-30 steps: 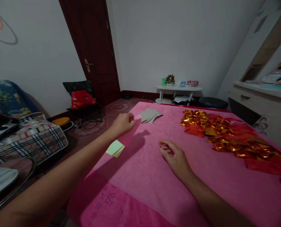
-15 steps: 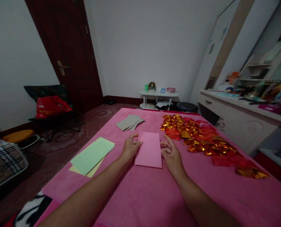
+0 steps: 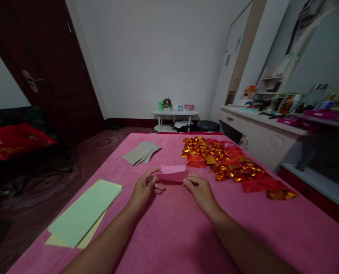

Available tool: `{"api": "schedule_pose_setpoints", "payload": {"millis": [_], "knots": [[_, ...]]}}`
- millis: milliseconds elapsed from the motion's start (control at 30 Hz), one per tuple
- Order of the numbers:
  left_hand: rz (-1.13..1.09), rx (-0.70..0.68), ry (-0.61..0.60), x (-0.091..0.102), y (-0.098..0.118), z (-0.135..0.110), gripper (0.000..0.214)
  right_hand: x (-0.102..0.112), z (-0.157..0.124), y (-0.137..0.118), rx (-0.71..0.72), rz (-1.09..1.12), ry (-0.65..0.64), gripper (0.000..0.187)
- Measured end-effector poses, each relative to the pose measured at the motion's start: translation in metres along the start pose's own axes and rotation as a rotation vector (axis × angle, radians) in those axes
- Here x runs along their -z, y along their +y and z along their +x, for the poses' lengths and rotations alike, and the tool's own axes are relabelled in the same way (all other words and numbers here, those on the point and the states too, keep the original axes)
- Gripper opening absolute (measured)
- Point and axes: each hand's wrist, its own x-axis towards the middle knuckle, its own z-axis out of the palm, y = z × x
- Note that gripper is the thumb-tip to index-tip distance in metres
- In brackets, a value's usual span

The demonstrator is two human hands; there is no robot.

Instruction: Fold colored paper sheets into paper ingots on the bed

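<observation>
A pink sheet of paper (image 3: 173, 173) is held up between my two hands above the pink cloth, its near part bent up so that a crease runs across it. My left hand (image 3: 145, 186) pinches its left edge between thumb and fingers. At the right edge, the thumb and fingertips of my right hand (image 3: 199, 190) grip the near corner. Pale green paper (image 3: 89, 211) lies over yellow paper (image 3: 94, 234) to the left of my left forearm. Beyond my left hand lies a fanned pile of grey paper (image 3: 142, 152).
Folded gold and red foil pieces (image 3: 223, 156) spread along the right side of the pink-covered table (image 3: 169, 236). A small white table (image 3: 175, 112) stands by the far wall. The dresser (image 3: 260, 121) is on the right, and a red bag (image 3: 18, 140) rests on a chair at left.
The pink paper was flat and upright towards me; now it is bent across and shows as a shallow strip. My view has turned to the right.
</observation>
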Motion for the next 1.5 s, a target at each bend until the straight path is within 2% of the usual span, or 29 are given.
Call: {"api": "schedule_pose_setpoints", "payload": {"millis": [133, 233, 400, 500, 633, 733, 967, 1167, 1333, 1500], "knots": [[0.085, -0.05, -0.095, -0.004, 0.003, -0.003, 0.041, 0.001, 0.002, 0.0, -0.047, 0.022, -0.008, 0.027], [0.237, -0.132, -0.108, -0.003, 0.001, -0.002, 0.023, -0.001, 0.002, -0.005, -0.067, 0.122, -0.047, 0.022], [0.607, -0.299, -0.101, -0.002, 0.0, -0.002, 0.032, 0.0, 0.001, -0.007, -0.072, 0.267, -0.031, 0.026], [0.695, -0.332, -0.066, -0.003, 0.002, -0.003, 0.04, 0.001, 0.0, -0.006, -0.093, 0.286, -0.044, 0.029], [0.623, -0.342, 0.019, -0.002, 0.004, -0.004, 0.041, -0.002, 0.0, -0.005, -0.101, 0.33, -0.121, 0.023], [0.548, -0.313, 0.016, -0.002, 0.001, -0.003, 0.038, -0.003, -0.001, -0.005, -0.112, 0.362, -0.115, 0.024], [0.541, -0.181, -0.115, -0.005, -0.007, -0.003, 0.042, 0.0, 0.001, -0.001, -0.048, 0.306, -0.035, 0.027], [0.496, -0.193, -0.211, -0.005, -0.009, -0.003, 0.037, 0.0, 0.0, -0.004, -0.05, 0.239, 0.044, 0.028], [0.416, -0.33, -0.075, -0.008, -0.001, -0.004, 0.03, 0.0, -0.001, -0.003, -0.094, 0.186, 0.133, 0.037], [0.378, -0.348, 0.018, -0.007, 0.002, -0.002, 0.025, -0.002, -0.002, 0.003, -0.162, 0.198, 0.119, 0.032]]}}
